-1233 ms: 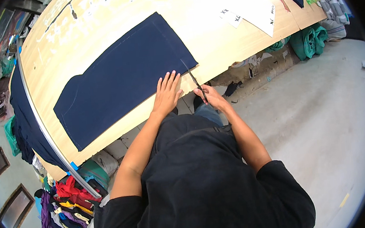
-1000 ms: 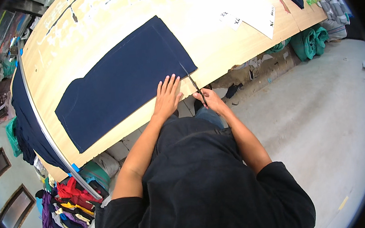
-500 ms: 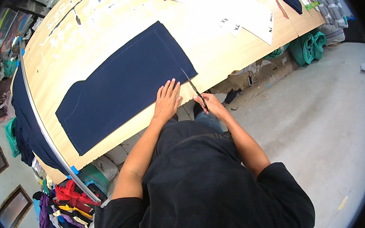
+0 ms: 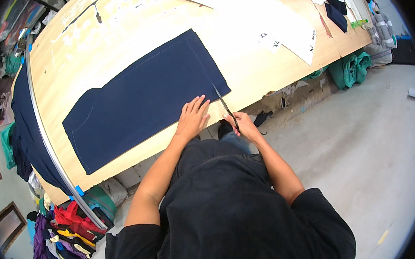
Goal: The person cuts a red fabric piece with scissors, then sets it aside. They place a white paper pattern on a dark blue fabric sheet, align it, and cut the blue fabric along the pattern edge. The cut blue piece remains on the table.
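A dark navy cloth point(image 4: 140, 96) lies flat on the wooden table, with pale chalk lines along its left and right ends and far edge. My left hand point(image 4: 194, 117) rests on the cloth's near edge, fingers stretched out. Just to its right, my right hand point(image 4: 242, 125) grips a pair of dark scissors point(image 4: 224, 104) by the handles at the table's front edge. The blades reach over the cloth's near right corner, close to the chalk line there. Whether they are cutting into the cloth is too small to tell.
The pale wooden table point(image 4: 258, 93) carries large white pattern pieces point(image 4: 277, 24) at the far right. Tied navy bundles point(image 4: 336, 7) lie beyond them. A curved metal rail point(image 4: 45, 138) runs along the left end, beside hanging navy cloth point(image 4: 31, 115). Colourful garments point(image 4: 68, 235) are heaped below left.
The view has shifted slightly, so the table and cloth sit a little differently in it. Both hands keep their places, and the scissors stay at the cloth's right corner.
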A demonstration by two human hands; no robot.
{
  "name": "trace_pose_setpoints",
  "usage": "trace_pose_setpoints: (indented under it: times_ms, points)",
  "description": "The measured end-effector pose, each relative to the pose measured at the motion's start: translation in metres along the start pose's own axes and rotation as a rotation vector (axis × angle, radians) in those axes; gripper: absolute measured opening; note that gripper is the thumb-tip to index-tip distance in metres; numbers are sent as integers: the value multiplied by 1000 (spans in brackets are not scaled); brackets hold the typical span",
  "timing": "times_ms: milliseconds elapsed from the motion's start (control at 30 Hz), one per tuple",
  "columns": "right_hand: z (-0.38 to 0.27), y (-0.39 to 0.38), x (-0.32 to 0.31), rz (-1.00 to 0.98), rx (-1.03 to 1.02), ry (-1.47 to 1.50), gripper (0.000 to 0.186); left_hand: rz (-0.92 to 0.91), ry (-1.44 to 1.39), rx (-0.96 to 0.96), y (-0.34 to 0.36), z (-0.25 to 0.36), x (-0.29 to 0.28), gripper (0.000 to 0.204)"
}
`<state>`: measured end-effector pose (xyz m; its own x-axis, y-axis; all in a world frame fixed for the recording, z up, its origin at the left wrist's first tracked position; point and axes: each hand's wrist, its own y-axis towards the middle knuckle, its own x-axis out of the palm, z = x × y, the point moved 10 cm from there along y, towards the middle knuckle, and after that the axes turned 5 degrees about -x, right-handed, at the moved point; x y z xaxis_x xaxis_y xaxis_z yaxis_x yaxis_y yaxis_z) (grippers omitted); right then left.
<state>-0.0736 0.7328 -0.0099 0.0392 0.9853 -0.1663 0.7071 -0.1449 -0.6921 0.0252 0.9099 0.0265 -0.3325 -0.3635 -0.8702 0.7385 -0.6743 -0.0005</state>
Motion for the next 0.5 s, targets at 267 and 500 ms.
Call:
trace_pose_setpoints:
  times_ms: [267,500]
  points:
    - [-16,19,3,34,-75,-36,60,-5,-107,9,7,-4,-7,52]
    - [-21,12,2,24,-33,-54,60,-76,-167,-25,14,-16,-5,50]
